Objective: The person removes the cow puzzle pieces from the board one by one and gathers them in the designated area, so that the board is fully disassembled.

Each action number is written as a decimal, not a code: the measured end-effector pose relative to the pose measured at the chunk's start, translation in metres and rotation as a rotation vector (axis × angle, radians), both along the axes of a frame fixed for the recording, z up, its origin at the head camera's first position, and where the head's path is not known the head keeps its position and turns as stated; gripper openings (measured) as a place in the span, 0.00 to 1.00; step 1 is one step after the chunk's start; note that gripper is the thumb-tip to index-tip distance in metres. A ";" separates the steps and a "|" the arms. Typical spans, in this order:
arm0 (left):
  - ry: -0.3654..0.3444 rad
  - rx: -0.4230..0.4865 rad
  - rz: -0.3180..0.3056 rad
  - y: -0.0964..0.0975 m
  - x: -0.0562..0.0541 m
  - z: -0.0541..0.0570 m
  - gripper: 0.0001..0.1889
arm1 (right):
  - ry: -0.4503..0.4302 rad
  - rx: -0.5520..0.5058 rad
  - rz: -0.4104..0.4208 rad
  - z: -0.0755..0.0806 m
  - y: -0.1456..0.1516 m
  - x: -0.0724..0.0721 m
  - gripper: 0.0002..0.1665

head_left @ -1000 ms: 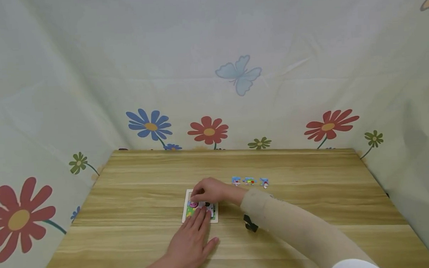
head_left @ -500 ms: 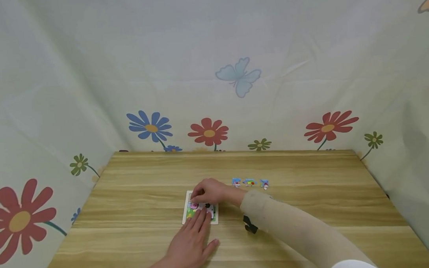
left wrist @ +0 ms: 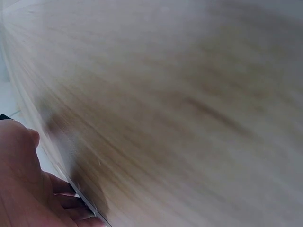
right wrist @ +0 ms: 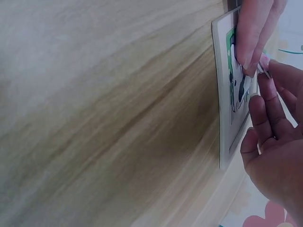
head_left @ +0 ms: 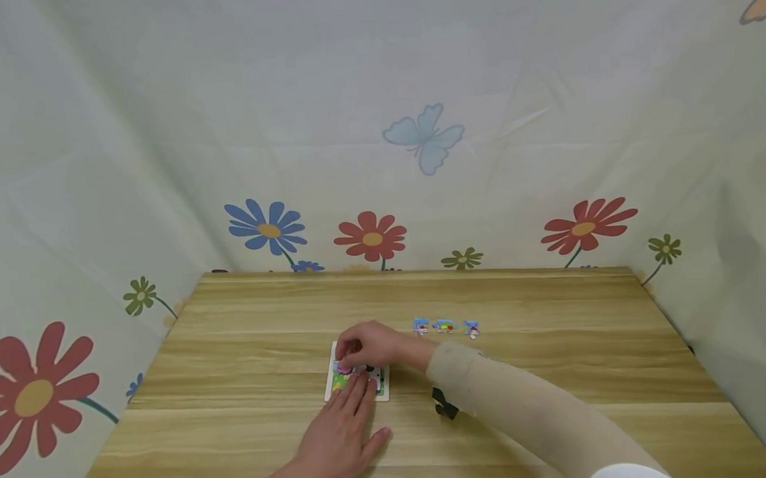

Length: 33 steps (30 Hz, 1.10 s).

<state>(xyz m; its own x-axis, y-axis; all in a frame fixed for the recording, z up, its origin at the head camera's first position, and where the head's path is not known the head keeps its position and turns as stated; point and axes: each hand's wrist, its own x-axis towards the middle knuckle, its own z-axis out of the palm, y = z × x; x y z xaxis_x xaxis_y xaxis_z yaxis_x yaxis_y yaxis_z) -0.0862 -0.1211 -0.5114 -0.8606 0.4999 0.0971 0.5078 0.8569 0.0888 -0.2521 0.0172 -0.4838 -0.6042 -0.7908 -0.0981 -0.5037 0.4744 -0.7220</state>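
A small jigsaw puzzle in a white tray [head_left: 330, 381] lies on the wooden table, with a green, pink and black-and-white picture in it. My left hand [head_left: 342, 437] rests on its near side, fingers straight and pressing the picture. Over the tray's far left part is my right hand [head_left: 374, 343]. In the right wrist view, that hand's thumb and a finger pinch a pink puzzle piece [right wrist: 264, 62], tilted at the picture's surface. The right fingers hide part of the tray. In the left wrist view, the left hand's fingers [left wrist: 71, 201] reach the tray's edge.
Three loose puzzle pieces lie in a row beyond the right forearm: a left one [head_left: 420, 326], a middle one [head_left: 446, 326] and a right one [head_left: 471, 328]. A black object [head_left: 444, 403] shows beside the right sleeve. Flower-printed cloth [head_left: 420, 216] surrounds the table.
My right hand has shifted very slightly left and its fingers have bent a little more over the tray. The left hand stays in place on the puzzle.
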 end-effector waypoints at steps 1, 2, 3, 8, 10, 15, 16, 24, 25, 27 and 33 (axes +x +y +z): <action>0.000 0.001 0.001 0.000 0.000 0.000 0.40 | -0.009 -0.007 -0.002 -0.001 0.000 0.000 0.04; 0.001 0.002 0.003 0.000 0.000 0.000 0.40 | -0.015 -0.012 -0.003 -0.001 0.000 0.001 0.04; 0.001 0.003 0.003 0.000 0.000 0.000 0.40 | -0.022 -0.017 -0.005 -0.002 0.000 0.001 0.04; 0.005 0.004 0.002 0.000 0.001 0.000 0.40 | -0.019 -0.035 -0.031 -0.003 0.000 0.002 0.03; 0.005 0.006 0.002 0.000 0.001 0.000 0.40 | -0.005 -0.047 -0.043 -0.003 0.000 0.002 0.02; -0.025 0.017 0.003 -0.001 0.001 0.000 0.41 | 0.033 -0.058 -0.075 -0.001 0.001 -0.001 0.02; -0.032 0.018 0.002 -0.001 0.001 0.001 0.41 | 0.035 -0.055 -0.084 0.001 0.002 -0.002 0.02; -0.007 0.012 -0.004 -0.001 0.000 -0.001 0.40 | 0.059 -0.097 -0.128 0.012 0.026 -0.014 0.03; 0.003 0.011 -0.005 -0.001 0.000 -0.002 0.40 | 0.067 -0.101 -0.127 0.014 0.031 -0.015 0.04; 0.016 0.012 -0.006 -0.001 0.000 -0.003 0.40 | 0.085 -0.108 -0.128 0.016 0.041 -0.018 0.04; 0.014 0.008 -0.005 -0.001 0.000 -0.004 0.40 | 0.104 -0.080 -0.174 0.015 0.067 -0.025 0.04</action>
